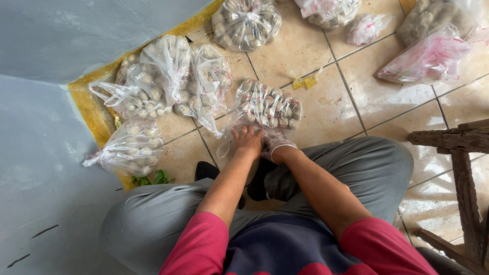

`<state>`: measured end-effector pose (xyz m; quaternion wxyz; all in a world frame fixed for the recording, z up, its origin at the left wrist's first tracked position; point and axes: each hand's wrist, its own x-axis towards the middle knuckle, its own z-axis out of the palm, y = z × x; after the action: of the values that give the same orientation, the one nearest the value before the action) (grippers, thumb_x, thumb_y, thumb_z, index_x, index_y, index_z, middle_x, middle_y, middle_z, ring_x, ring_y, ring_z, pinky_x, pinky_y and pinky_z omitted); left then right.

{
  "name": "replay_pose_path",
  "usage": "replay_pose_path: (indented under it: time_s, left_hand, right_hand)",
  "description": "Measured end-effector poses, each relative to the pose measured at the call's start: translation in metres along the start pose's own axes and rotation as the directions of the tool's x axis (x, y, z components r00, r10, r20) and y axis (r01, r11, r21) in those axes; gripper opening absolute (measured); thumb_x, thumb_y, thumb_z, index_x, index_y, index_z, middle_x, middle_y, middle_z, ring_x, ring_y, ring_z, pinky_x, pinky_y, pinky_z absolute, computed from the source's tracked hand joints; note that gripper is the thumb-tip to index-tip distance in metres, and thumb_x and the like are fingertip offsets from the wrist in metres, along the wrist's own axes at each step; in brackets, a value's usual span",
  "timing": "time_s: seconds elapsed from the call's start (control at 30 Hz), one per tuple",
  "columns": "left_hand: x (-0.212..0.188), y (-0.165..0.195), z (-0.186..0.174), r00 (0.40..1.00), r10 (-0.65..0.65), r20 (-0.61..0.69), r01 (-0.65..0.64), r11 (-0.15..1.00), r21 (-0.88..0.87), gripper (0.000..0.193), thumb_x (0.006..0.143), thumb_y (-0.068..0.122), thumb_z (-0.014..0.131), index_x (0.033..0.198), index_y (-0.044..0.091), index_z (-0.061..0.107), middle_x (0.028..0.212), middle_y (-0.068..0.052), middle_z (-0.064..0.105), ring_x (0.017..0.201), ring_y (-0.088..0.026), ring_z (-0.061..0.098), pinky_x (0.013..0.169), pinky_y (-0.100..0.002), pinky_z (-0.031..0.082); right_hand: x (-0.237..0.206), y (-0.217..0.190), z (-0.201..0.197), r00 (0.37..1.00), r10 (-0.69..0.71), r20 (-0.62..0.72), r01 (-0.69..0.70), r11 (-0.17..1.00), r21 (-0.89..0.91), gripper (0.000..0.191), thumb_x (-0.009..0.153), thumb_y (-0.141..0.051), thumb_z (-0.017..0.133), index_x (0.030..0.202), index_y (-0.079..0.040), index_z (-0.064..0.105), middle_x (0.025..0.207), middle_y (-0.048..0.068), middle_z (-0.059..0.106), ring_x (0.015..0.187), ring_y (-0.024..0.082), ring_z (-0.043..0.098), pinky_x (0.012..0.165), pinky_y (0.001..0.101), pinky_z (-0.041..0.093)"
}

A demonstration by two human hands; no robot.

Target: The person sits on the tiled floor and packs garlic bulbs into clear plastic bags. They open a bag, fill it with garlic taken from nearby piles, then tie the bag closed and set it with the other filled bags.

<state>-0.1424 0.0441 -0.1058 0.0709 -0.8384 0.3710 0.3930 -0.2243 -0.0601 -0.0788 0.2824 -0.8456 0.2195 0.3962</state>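
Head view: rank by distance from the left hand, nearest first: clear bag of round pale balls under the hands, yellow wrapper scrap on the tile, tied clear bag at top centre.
1. Clear bag of round pale balls: touching the left hand, just ahead.
2. Yellow wrapper scrap: ahead, to the right, on bare tile.
3. Tied clear bag at top centre: farthest, by the top edge.

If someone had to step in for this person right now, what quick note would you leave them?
Left hand: bare, gripping the near end of the clear bag of pale round pieces on the tiled floor.
Right hand: in a thin clear glove, on the same bag's neck.
Done: four tied bags lie along the blue wall; more filled bags lie farther out.
Left: whether this bag's neck is knotted cannot be seen, so check it.
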Motion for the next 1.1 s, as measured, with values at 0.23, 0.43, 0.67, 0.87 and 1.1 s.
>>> replay_pose_path:
  time_s: [0.23,0.43,0.67,0.87,1.1]
  left_hand:
    - [0.015,-0.007,0.022,0.944,0.148,-0.295,-0.179,0.981,-0.079,0.026,0.091,0.01,0.06,0.113,0.012,0.073,0.132,-0.009,0.059,0.137,-0.031,0.047,0.116,-0.057,0.032]
    - [0.014,-0.001,0.029,0.88,0.278,-0.386,-0.319,0.946,-0.047,0.027,0.093,0.007,0.059,0.118,0.007,0.068,0.136,-0.013,0.059,0.136,-0.033,0.052,0.111,-0.048,0.045]
    - [0.018,0.01,0.015,0.933,0.14,-0.332,-0.185,0.977,-0.106,0.064,0.093,0.002,0.054,0.153,0.024,0.045,0.161,-0.017,0.03,0.148,-0.04,0.031,0.114,-0.054,0.036]
    - [0.025,0.019,0.017,0.97,0.107,-0.219,-0.153,0.967,-0.205,0.063,0.096,0.011,0.055,0.155,0.024,0.04,0.166,-0.018,0.021,0.154,-0.04,0.021,0.12,-0.056,0.029]
    - [0.029,0.017,0.02,0.984,0.116,-0.135,-0.142,0.968,-0.206,0.073,0.092,0.009,0.056,0.159,0.026,0.032,0.169,-0.015,0.014,0.155,-0.038,0.016,0.122,-0.052,0.026]
  right_hand:
    - [-0.006,0.02,-0.03,0.943,0.189,-0.272,-0.199,0.98,-0.012,0.058,0.096,-0.035,0.063,0.151,-0.024,0.05,0.156,0.008,0.049,0.144,0.034,0.046,0.117,0.046,0.041]
    - [0.015,0.021,-0.015,0.95,0.207,-0.233,-0.226,0.973,-0.056,0.072,0.093,-0.031,0.066,0.159,-0.021,0.036,0.163,0.007,0.036,0.149,0.034,0.036,0.118,0.0437,0.038]
    - [0.018,0.019,-0.01,0.96,0.213,-0.181,-0.227,0.972,-0.063,0.077,0.095,-0.039,0.062,0.161,-0.022,0.028,0.167,0.006,0.026,0.152,0.034,0.028,0.12,0.0449,0.034]
    - [0.01,0.013,-0.014,0.962,0.225,-0.157,-0.236,0.97,-0.057,0.076,0.095,-0.041,0.062,0.161,-0.024,0.029,0.169,0.005,0.026,0.153,0.033,0.029,0.119,0.0464,0.035]
    - [0.008,0.011,-0.017,0.954,0.259,-0.148,-0.265,0.964,-0.023,0.071,0.096,-0.045,0.06,0.159,-0.026,0.033,0.168,0.004,0.026,0.153,0.033,0.028,0.119,0.0475,0.034]
